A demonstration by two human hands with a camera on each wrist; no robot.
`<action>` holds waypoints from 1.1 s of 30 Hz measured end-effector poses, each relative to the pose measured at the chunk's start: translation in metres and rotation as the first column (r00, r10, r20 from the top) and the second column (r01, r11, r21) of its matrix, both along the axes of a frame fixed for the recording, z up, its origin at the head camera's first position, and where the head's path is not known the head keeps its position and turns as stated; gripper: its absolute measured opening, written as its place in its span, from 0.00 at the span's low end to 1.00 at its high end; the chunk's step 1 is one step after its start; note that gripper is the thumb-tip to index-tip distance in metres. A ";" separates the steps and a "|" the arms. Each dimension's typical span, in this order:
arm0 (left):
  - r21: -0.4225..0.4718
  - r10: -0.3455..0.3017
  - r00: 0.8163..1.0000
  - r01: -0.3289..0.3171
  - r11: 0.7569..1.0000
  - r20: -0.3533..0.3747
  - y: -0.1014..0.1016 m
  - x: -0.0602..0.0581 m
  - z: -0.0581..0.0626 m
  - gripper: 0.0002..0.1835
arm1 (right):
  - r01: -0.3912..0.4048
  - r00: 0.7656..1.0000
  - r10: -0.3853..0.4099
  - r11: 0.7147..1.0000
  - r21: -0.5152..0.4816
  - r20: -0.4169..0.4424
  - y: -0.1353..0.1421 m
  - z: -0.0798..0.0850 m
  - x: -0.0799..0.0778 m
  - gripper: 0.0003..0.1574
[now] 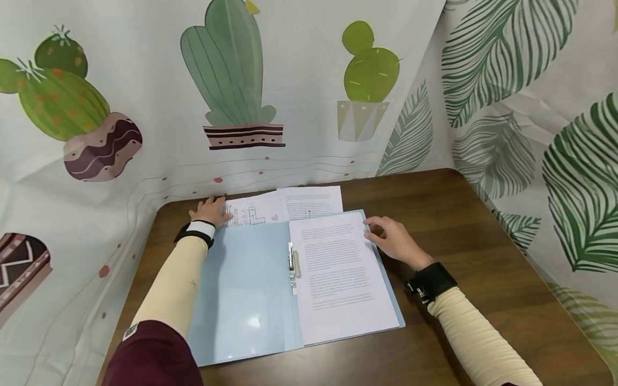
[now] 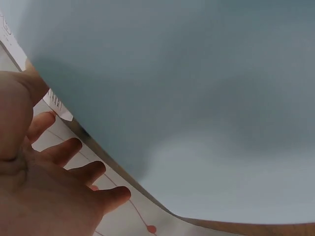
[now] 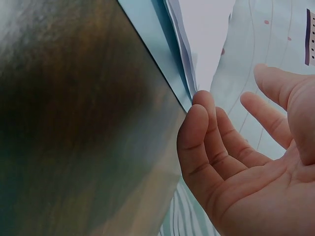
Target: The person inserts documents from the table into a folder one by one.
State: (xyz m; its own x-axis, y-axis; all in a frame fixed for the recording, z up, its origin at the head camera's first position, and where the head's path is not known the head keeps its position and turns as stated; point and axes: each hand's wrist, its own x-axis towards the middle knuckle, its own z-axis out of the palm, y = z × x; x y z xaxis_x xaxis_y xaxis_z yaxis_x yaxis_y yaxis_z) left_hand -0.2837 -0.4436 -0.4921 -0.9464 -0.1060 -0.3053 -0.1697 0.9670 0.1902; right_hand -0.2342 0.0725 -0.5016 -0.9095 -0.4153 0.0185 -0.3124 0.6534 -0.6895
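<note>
A light blue folder (image 1: 251, 289) lies spread out on the table. Its metal clip (image 1: 293, 265) runs along the spine, and a stack of printed sheets (image 1: 338, 279) covers the right side. My left hand (image 1: 211, 212) is at the upper edge of the left cover, beside loose sheets with drawings (image 1: 256, 209); in the left wrist view its fingers (image 2: 88, 172) are spread, with the thumb partly hidden by the cover. At the stack's upper right corner is my right hand (image 1: 393, 238). The right wrist view has its fingertips (image 3: 194, 118) right at the paper edge, thumb apart.
Behind the folder, another printed page (image 1: 314, 198) lies partly under it, close to the table's back edge. The brown wooden table (image 1: 463, 257) extends to the right. A curtain (image 1: 304, 80) with cactus and leaf prints hangs along the back and sides.
</note>
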 end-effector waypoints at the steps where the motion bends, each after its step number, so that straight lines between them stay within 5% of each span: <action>1: 0.000 -0.002 1.000 0.002 1.000 -0.001 0.000 -0.001 0.000 0.38 | -0.001 1.000 0.001 1.000 -0.001 -0.002 0.000 0.000 0.000 0.25; 13: 0.029 0.023 1.000 -0.023 0.999 0.003 0.001 -0.005 -0.005 0.37 | 0.013 1.000 -0.013 1.000 -0.007 -0.009 0.002 -0.004 0.005 0.24; 18: 0.052 0.032 0.996 -0.027 0.998 -0.089 -0.001 -0.009 -0.009 0.37 | 0.023 1.000 -0.023 1.000 0.000 -0.005 0.002 -0.003 0.006 0.24; 26: 0.178 0.127 0.957 -0.081 0.981 -0.261 -0.002 -0.005 -0.015 0.25 | 0.008 1.000 -0.008 1.000 -0.011 -0.010 0.001 -0.007 0.008 0.24; 33: 0.365 0.295 0.906 -0.176 0.914 -0.303 0.002 -0.005 -0.008 0.20 | 0.007 1.000 -0.007 1.000 -0.027 -0.015 0.002 -0.009 0.007 0.23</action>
